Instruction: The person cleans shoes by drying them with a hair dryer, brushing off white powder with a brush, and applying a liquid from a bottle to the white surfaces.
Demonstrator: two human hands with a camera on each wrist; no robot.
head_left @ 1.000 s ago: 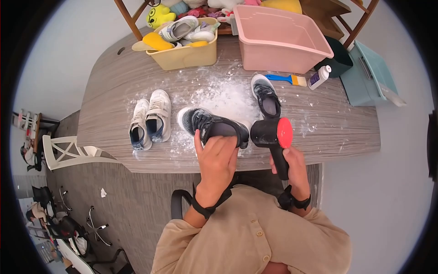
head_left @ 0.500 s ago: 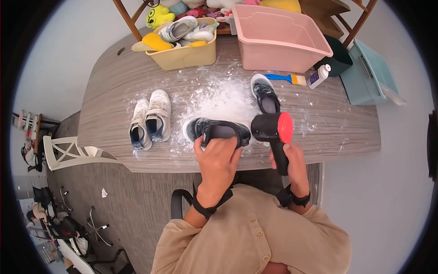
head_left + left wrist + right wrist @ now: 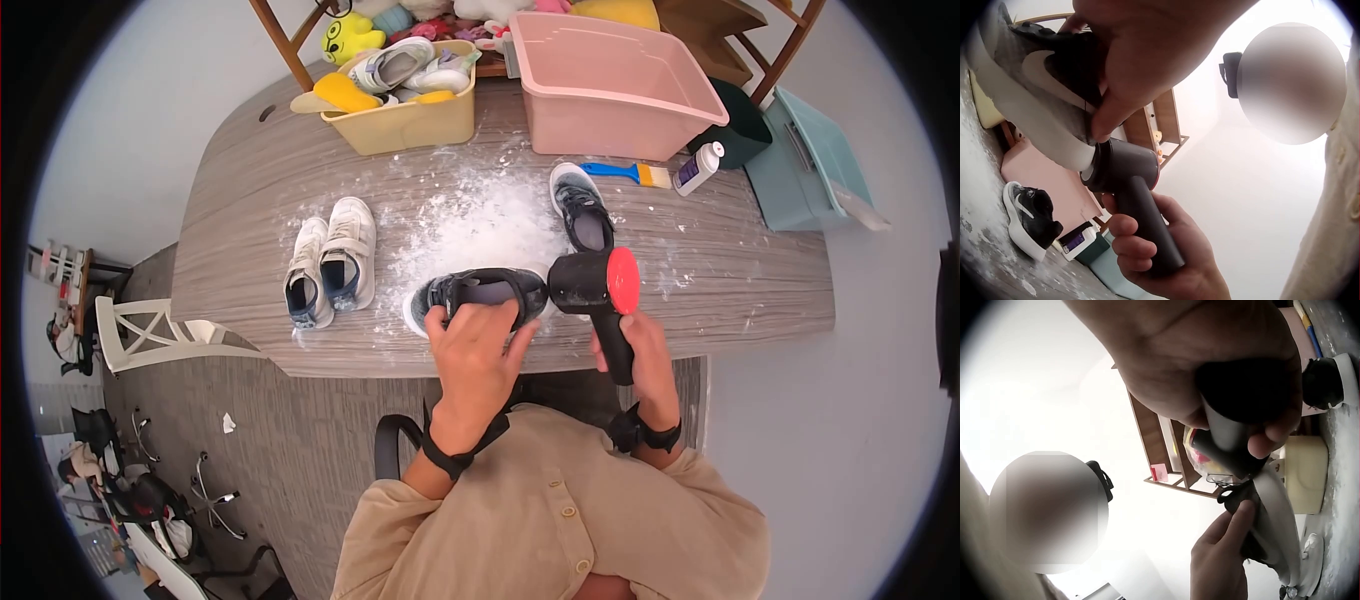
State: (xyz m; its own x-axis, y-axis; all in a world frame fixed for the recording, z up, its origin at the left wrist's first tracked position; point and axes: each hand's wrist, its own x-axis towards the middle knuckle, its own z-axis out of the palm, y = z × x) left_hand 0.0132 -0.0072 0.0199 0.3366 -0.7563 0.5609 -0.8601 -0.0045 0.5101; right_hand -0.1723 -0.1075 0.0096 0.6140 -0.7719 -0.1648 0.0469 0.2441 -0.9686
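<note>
- The held shoe (image 3: 460, 285), dark with a white sole and a pale swoosh, is in the left hand (image 3: 472, 350), just past its knuckles, over the near edge of the bench (image 3: 730, 295)
- That left hand is curled over the shoe's near side, fingertips hooked into the opening, thumb set towards the heel
- The shoe lies crosswise before the person, toe towards their left, heel towards their right, opening upward
- The right hand (image 3: 648, 365) is wrapped round the handle of a black blower (image 3: 583, 283) with a round red end, its barrel aimed at the heel
- Barrel mouth and heel are very close; whether they touch I can't say for sure from these angles
- A matching shoe (image 3: 583, 205) rests on the bench just beyond the blower, toe pointing away
- Off to the left, a pair of white shoes (image 3: 347, 250) sits side by side, toes away too
- White powder (image 3: 485, 215) covers the middle of the grey wood-grain top, with specks scattered wider
- Along the far side are a yellow bin (image 3: 410, 125) loaded with shoes, a pink bin (image 3: 610, 128), a dark green bin (image 3: 742, 135) and a teal bin (image 3: 790, 195)
- A blue-handled brush (image 3: 612, 171) and a white bottle (image 3: 698, 170) are near the pink bin
- Around: plush toys (image 3: 350, 38) at the back, pale wall (image 3: 800, 450), white chair (image 3: 125, 330), grey carpet (image 3: 300, 440)
</note>
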